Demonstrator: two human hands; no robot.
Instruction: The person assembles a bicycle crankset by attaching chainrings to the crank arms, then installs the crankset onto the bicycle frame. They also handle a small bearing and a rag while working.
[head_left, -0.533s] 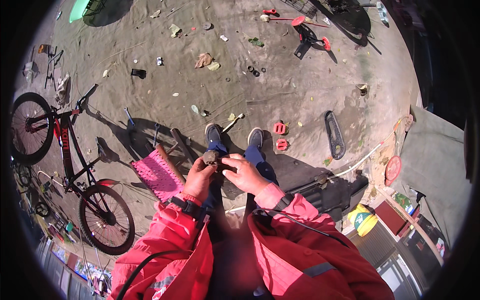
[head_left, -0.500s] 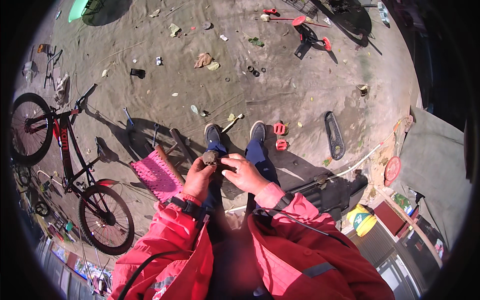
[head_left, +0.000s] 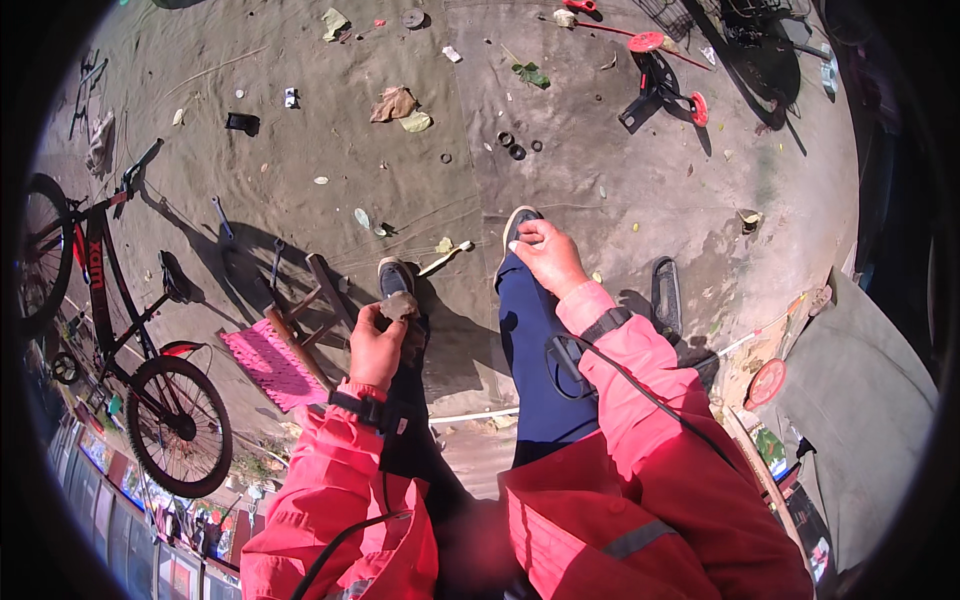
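Note:
My left hand [head_left: 374,348] is closed on a small grey-brown crumpled lump, perhaps a rag [head_left: 399,305], held above my left shoe [head_left: 394,275]. Away to the right, my right hand [head_left: 552,262] is over the front of my right leg, close to the right shoe [head_left: 520,222]. Its thumb and fingertips come together in a pinch; whether anything small sits between them I cannot make out. My right forearm and sleeve cover the ground where the red pedals lay.
On the left are a black-and-red bicycle [head_left: 110,290] and a stool with a pink woven seat [head_left: 272,365]. Wrenches [head_left: 222,218], black rings [head_left: 511,147], a crank with red pedals [head_left: 655,95] and a long black cover [head_left: 666,300] lie on the ground cloth [head_left: 330,120].
My hands have moved apart. The right swung forward and right, away from the lump; the left keeps the lump, slightly further left. My right leg has come forward and the view has shifted.

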